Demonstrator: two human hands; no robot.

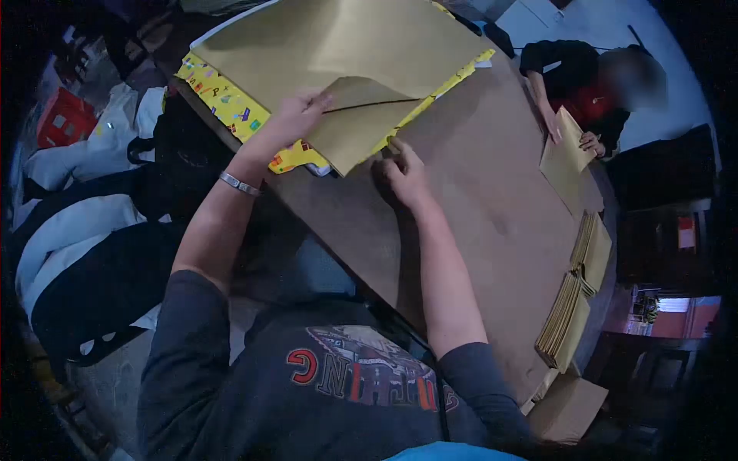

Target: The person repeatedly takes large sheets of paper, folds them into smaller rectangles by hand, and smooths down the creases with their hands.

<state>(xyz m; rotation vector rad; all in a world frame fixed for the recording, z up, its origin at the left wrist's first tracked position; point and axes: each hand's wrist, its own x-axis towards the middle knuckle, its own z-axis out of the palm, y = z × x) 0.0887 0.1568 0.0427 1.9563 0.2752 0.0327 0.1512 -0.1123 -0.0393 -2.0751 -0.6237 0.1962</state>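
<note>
A large brown paper sheet (330,46) lies over yellow paper with a colourful print (223,92), which shows along its edges. My left hand (301,117) is closed on the lifted, curled edge of the brown sheet, and a dark gap shows under the curl. Below that curl is another brown paper surface (346,138) with a pointed corner towards me. My right hand (406,173) is at the near right edge of the stack, its index finger stretched out to the yellow border and its other fingers loosely bent, holding nothing I can see.
The brown table (492,207) runs to the right. Across it, a person (565,81) handles a folded brown paper piece (567,154). Bundles of folded brown paper (565,319) stand at the right edge, near a cardboard box (569,407). White and black bags (84,223) lie at left.
</note>
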